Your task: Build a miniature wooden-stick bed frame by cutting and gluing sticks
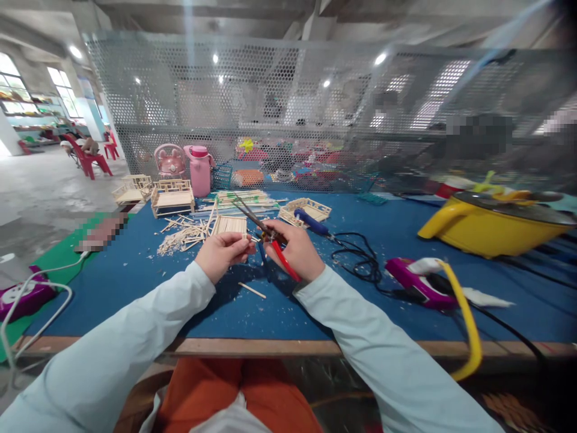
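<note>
My left hand [225, 252] is closed in a pinch at the lower edge of a small frame of pale wooden sticks [229, 225]. My fingers hide part of the grip. Close beside it, my right hand [295, 249] is wrapped round red-handled pliers [283, 261], whose long dark jaws point up and left past the frame. A loose stick [252, 290] lies on the blue table mat [216, 319] below my hands. Cut stick pieces [180, 237] are heaped left of the frame, and a bundle of longer sticks [252, 201] lies behind it.
Small stick-built furniture [174, 195] stands at the back left near a pink bottle [201, 171]. Right of my hands are a blue-handled tool [311, 221] with black cable, a purple device [419, 282] and a yellow pan [500, 225]. A perforated metal screen [279, 84] rises behind.
</note>
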Action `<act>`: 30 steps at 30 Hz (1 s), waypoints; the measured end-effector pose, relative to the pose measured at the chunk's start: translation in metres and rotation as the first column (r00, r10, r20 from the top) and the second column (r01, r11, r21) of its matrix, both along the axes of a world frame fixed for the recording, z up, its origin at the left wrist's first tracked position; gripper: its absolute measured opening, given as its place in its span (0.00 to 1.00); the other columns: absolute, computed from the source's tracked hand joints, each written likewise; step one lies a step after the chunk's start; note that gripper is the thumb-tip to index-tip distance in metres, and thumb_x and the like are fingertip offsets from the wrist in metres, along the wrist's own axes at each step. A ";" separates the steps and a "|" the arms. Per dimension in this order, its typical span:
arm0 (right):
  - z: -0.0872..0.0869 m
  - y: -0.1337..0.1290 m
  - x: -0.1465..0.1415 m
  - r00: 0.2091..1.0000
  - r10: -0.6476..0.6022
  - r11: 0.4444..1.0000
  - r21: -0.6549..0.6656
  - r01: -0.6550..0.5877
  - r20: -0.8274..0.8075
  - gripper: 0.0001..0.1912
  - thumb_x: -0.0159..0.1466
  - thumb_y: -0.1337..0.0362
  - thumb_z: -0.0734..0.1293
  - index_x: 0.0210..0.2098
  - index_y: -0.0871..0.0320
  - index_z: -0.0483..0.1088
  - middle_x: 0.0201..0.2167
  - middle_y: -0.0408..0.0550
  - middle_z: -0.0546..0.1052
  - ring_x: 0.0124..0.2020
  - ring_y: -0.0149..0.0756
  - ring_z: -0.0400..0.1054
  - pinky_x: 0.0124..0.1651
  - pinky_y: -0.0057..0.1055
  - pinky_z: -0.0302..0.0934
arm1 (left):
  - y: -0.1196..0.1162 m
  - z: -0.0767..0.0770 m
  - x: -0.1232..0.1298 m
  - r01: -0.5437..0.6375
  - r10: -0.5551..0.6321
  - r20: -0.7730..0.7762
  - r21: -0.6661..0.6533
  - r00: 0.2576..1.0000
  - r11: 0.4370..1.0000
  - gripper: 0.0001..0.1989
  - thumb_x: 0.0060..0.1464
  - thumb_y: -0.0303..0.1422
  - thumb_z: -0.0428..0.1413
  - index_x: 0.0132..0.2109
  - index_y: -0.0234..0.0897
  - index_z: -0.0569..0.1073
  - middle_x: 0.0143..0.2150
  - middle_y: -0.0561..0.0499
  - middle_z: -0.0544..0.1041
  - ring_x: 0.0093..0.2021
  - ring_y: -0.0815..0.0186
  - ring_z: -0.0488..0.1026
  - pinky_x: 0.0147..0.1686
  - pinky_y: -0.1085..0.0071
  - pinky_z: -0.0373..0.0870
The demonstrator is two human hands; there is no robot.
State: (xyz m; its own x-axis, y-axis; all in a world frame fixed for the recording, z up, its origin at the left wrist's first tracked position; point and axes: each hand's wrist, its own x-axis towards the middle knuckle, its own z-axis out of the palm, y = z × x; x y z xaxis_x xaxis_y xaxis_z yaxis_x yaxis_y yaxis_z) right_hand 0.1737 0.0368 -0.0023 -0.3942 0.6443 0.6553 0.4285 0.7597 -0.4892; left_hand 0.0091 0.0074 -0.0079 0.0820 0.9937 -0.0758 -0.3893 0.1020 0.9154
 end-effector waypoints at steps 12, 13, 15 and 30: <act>-0.006 -0.002 -0.004 0.977 0.126 0.980 -0.130 -0.149 -0.170 0.17 0.50 0.71 0.64 0.41 0.59 0.66 0.33 0.46 0.73 0.32 0.33 0.68 0.38 0.31 0.63 | -0.005 0.005 -0.001 0.079 -0.083 -0.042 -0.072 0.996 0.994 0.05 0.46 0.26 0.60 0.32 0.32 0.71 0.28 0.49 0.78 0.18 0.74 0.72 0.12 0.84 0.59; -0.005 -0.003 -0.005 0.965 0.162 0.973 -0.133 -0.191 -0.207 0.18 0.50 0.70 0.65 0.42 0.58 0.65 0.34 0.46 0.73 0.34 0.34 0.69 0.40 0.32 0.63 | -0.005 0.006 -0.002 0.085 -0.088 -0.045 -0.065 0.995 0.994 0.05 0.47 0.26 0.59 0.32 0.32 0.70 0.28 0.50 0.78 0.16 0.76 0.69 0.09 0.85 0.55; -0.002 -0.007 -0.006 0.938 0.237 0.950 -0.140 -0.278 -0.254 0.19 0.50 0.68 0.68 0.42 0.57 0.64 0.37 0.47 0.73 0.39 0.35 0.69 0.44 0.33 0.62 | -0.006 0.007 -0.002 0.095 -0.098 -0.041 -0.055 0.994 0.994 0.04 0.47 0.27 0.59 0.31 0.31 0.70 0.29 0.50 0.77 0.11 0.81 0.62 0.06 0.85 0.47; -0.005 -0.012 -0.015 0.948 0.217 0.948 -0.180 -0.261 -0.231 0.22 0.46 0.60 0.74 0.38 0.57 0.66 0.33 0.45 0.73 0.31 0.33 0.68 0.38 0.33 0.64 | -0.008 0.006 -0.002 0.174 -0.181 -0.025 -0.179 0.983 0.968 0.04 0.45 0.28 0.58 0.29 0.30 0.73 0.22 0.52 0.72 0.13 0.79 0.63 0.08 0.84 0.48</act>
